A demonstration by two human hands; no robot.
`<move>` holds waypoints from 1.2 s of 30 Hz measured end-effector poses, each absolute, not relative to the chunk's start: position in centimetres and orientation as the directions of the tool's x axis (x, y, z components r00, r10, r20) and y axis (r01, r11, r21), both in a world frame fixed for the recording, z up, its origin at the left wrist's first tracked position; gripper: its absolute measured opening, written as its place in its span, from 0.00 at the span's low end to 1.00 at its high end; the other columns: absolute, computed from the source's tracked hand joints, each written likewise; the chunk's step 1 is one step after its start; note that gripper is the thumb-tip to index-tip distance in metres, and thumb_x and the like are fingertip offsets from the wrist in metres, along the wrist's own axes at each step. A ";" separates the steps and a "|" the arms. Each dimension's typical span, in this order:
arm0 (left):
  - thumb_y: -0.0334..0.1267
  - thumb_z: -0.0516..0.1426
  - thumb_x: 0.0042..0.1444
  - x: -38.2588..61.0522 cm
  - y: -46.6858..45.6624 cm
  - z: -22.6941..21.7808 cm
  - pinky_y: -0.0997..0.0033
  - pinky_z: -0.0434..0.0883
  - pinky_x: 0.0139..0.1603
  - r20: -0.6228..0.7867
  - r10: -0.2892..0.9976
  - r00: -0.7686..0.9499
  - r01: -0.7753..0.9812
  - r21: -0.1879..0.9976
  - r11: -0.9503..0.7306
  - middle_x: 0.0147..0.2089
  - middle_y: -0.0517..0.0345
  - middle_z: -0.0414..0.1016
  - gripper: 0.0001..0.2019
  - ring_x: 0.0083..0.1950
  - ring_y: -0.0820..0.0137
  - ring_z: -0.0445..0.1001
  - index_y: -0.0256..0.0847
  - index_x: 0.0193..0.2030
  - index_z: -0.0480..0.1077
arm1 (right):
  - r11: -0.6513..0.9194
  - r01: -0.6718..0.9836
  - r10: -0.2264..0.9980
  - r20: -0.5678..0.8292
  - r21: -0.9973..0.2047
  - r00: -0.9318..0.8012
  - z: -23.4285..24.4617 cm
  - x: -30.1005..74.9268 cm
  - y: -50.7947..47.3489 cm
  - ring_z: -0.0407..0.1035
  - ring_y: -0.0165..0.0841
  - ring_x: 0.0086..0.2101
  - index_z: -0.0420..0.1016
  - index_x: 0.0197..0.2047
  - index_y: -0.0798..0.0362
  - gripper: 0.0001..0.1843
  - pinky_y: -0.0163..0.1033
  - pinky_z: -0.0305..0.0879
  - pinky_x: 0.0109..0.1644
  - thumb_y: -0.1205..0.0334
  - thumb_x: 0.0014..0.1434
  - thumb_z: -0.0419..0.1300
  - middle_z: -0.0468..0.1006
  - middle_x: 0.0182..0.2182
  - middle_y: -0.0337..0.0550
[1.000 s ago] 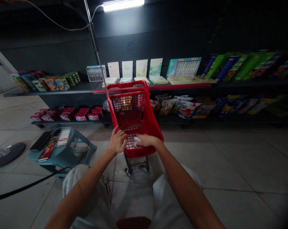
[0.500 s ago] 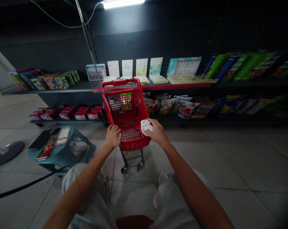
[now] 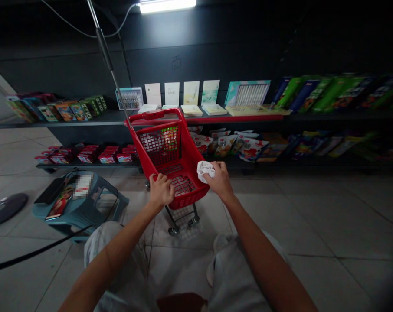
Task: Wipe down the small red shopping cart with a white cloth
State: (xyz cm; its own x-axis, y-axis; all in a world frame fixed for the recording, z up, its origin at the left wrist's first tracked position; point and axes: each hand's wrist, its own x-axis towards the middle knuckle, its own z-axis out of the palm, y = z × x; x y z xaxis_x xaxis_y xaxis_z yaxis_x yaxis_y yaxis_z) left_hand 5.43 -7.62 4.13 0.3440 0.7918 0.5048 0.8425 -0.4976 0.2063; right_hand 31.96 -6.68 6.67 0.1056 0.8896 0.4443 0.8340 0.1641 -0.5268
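A small red shopping cart (image 3: 191, 151) stands on the tiled floor before me, its basket front facing me and its handle at the far side. My left hand (image 3: 162, 190) is closed over the near left corner of the basket rim. In my right hand (image 3: 221, 178) is a crumpled white cloth (image 3: 205, 171), held close to the basket's right rim; whether it touches the rim I cannot tell. The basket's grid floor shows between my hands. A thin metal pole (image 3: 113, 73) rises from near the cart's handle.
Behind the cart runs a dark shelf (image 3: 95, 120) with boxes, upright cards and bagged snacks (image 3: 253, 147). To the left stands a blue-grey plastic stool (image 3: 102, 182) with items on top. A black cable (image 3: 40, 250) crosses beside my leg. A lamp (image 3: 167, 5) glows above.
The cart has turned, its handle end swinging left and its near end shifting slightly right. My left hand moved right with the rim, and my right hand with the cloth moved slightly right.
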 end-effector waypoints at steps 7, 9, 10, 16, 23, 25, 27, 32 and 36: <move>0.39 0.53 0.66 7.1 -8.2 4.3 0.38 0.55 0.65 0.496 0.808 0.317 0.888 0.144 -0.437 0.36 0.48 0.78 0.15 0.49 0.54 0.70 0.42 0.30 0.76 | 0.138 0.778 0.806 0.527 -0.613 0.271 4.7 35.2 -4.9 0.70 0.43 0.47 0.74 0.50 0.54 0.18 0.47 0.68 0.58 0.61 0.55 0.61 0.71 0.47 0.52; 0.39 0.53 0.66 7.4 -8.2 4.3 0.40 0.56 0.63 0.492 0.813 0.312 0.893 0.139 -0.427 0.37 0.48 0.78 0.15 0.49 0.55 0.70 0.42 0.30 0.76 | 0.063 0.771 0.802 0.492 -0.634 0.339 4.2 36.6 -4.4 0.70 0.43 0.46 0.74 0.49 0.54 0.18 0.47 0.67 0.58 0.61 0.55 0.61 0.72 0.46 0.52; 0.39 0.53 0.66 7.4 -8.1 4.3 0.40 0.56 0.62 0.490 0.815 0.310 0.895 0.137 -0.424 0.37 0.47 0.78 0.15 0.49 0.55 0.70 0.42 0.30 0.76 | 0.010 0.773 0.811 0.457 -0.635 0.365 4.0 37.2 -4.3 0.70 0.44 0.47 0.73 0.49 0.55 0.17 0.47 0.67 0.57 0.61 0.56 0.60 0.73 0.46 0.53; 0.39 0.53 0.67 7.3 -8.1 4.2 0.41 0.56 0.62 0.501 0.803 0.323 0.881 0.150 -0.448 0.37 0.49 0.78 0.15 0.49 0.56 0.69 0.42 0.31 0.76 | -0.193 0.801 0.927 0.163 -0.567 0.338 2.4 38.0 -4.2 0.72 0.45 0.45 0.73 0.49 0.57 0.14 0.45 0.68 0.54 0.63 0.59 0.59 0.78 0.44 0.57; 0.39 0.53 0.67 7.1 -8.2 4.0 0.40 0.54 0.64 0.502 0.802 0.323 0.870 0.176 -0.460 0.39 0.50 0.78 0.14 0.50 0.56 0.68 0.43 0.32 0.75 | -0.124 0.700 0.909 0.202 -0.704 0.364 -0.2 36.3 -4.3 0.74 0.44 0.44 0.71 0.47 0.55 0.16 0.43 0.68 0.52 0.63 0.54 0.60 0.80 0.43 0.55; 0.39 0.53 0.67 7.0 -8.2 3.9 0.40 0.54 0.64 0.506 0.801 0.319 0.869 0.181 -0.460 0.39 0.50 0.78 0.14 0.51 0.56 0.69 0.43 0.32 0.75 | -0.125 0.556 0.884 0.162 -0.821 0.438 -1.2 35.7 -4.4 0.74 0.42 0.40 0.71 0.44 0.52 0.15 0.42 0.69 0.48 0.57 0.53 0.62 0.80 0.39 0.50; 0.39 0.53 0.67 6.9 -8.1 3.8 0.40 0.54 0.64 0.509 0.800 0.317 0.868 0.186 -0.461 0.39 0.50 0.78 0.14 0.51 0.56 0.69 0.43 0.32 0.75 | -0.108 0.353 0.847 0.100 -0.929 0.522 -2.3 34.7 -4.7 0.73 0.39 0.38 0.71 0.43 0.51 0.18 0.39 0.70 0.43 0.52 0.51 0.62 0.79 0.38 0.46; 0.39 0.53 0.67 6.6 -8.1 3.8 0.40 0.54 0.64 0.510 0.800 0.316 0.865 0.192 -0.464 0.39 0.51 0.78 0.14 0.51 0.56 0.69 0.43 0.31 0.74 | 0.014 -0.020 0.801 0.000 -1.000 0.599 -4.8 31.5 -6.4 0.74 0.36 0.42 0.72 0.50 0.51 0.29 0.38 0.70 0.44 0.50 0.45 0.61 0.79 0.46 0.45; 0.39 0.53 0.67 6.5 -8.1 3.7 0.40 0.54 0.64 0.509 0.803 0.311 0.867 0.194 -0.459 0.39 0.51 0.78 0.14 0.51 0.57 0.69 0.43 0.31 0.75 | 0.034 -0.017 0.827 0.018 -0.999 0.563 -5.8 28.9 -8.9 0.74 0.37 0.43 0.73 0.53 0.52 0.30 0.39 0.70 0.47 0.51 0.45 0.62 0.80 0.46 0.45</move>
State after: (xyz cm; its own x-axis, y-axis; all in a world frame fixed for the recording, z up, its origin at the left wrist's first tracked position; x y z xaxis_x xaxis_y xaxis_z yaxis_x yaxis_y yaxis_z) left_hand 6.54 -8.11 3.69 0.3105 0.8025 0.5095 0.8670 -0.4589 0.1944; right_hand 28.89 -8.87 -5.77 0.5626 0.8265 0.0185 -0.0171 0.0340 -0.9993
